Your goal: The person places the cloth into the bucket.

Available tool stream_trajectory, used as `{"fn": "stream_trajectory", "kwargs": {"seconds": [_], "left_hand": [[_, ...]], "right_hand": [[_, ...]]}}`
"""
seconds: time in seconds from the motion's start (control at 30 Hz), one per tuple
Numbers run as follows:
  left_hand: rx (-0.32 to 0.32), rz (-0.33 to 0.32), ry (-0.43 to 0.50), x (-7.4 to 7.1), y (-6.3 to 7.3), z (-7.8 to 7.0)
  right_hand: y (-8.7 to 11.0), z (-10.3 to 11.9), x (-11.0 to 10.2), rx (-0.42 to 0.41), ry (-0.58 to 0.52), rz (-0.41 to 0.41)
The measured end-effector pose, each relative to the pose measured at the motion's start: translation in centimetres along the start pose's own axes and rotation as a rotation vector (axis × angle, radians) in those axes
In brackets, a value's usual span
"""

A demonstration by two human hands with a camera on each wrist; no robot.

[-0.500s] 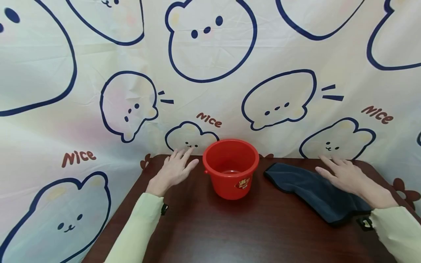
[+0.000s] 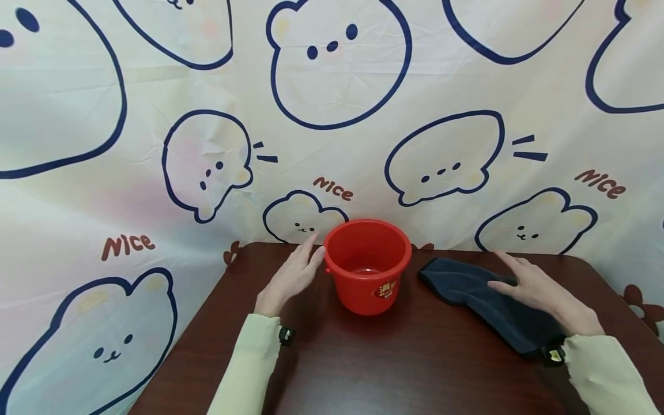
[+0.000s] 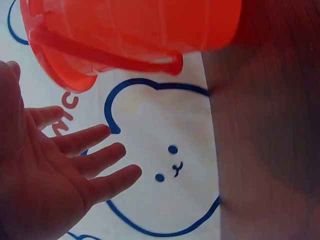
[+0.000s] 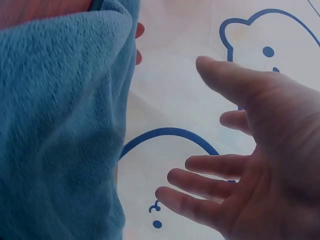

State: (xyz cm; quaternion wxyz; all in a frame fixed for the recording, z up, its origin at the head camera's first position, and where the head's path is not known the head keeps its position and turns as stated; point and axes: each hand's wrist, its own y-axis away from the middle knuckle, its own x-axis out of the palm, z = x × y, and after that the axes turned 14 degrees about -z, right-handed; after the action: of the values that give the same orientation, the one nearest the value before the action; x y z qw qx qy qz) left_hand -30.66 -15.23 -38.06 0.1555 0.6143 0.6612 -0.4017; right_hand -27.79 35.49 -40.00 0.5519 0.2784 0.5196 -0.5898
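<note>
A red plastic bucket stands upright near the back of the table, a yellow-printed label on its front. Just left of its rim is my left hand, fingers extended. The left wrist view shows that palm empty, with the bucket's handle hanging along the side. To the right lies a dark blue cloth, spread flat with a fold or two. Above the cloth hovers my right hand, fingers loosely spread and holding nothing. Blue fleecy cloth fills the left of the right wrist view, apart from the fingers.
The dark brown table runs to a curtain printed with bear outlines, which hangs close behind its back edge and along the sides. Each wrist wears a small dark device, such as the left one.
My left hand has moved right, closer to the bucket's rim, and turned onto its edge. The right hand has shifted left over the cloth. Bucket and cloth stay in place.
</note>
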Motion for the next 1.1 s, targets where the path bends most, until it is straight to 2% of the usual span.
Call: {"fn": "stream_trajectory", "kwargs": {"seconds": [0.23,0.37,0.57,0.73,0.97,1.1], "left_hand": [[-0.113,-0.025,0.168,1.5,0.4,-0.5],[-0.141,-0.041,0.258,2.6,0.7,-0.6],[-0.188,-0.092,0.33,3.8,1.1,-0.7],[-0.204,-0.132,0.393,4.4,1.2,-0.9],[-0.211,-0.194,0.452,5.0,1.3,-1.1],[-0.203,-0.213,0.478,5.2,1.4,-1.2]], "right_hand": [[0.3,0.0,1.3,0.011,-0.014,0.025],[0.4,-0.2,2.2,0.02,0.004,0.098],[0.3,-0.8,2.2,0.068,0.031,0.211],[0.2,-1.0,2.2,0.085,0.017,0.251],[0.1,-0.8,2.7,0.03,0.026,0.284],[0.2,-0.5,3.1,0.024,0.043,0.254]]}}
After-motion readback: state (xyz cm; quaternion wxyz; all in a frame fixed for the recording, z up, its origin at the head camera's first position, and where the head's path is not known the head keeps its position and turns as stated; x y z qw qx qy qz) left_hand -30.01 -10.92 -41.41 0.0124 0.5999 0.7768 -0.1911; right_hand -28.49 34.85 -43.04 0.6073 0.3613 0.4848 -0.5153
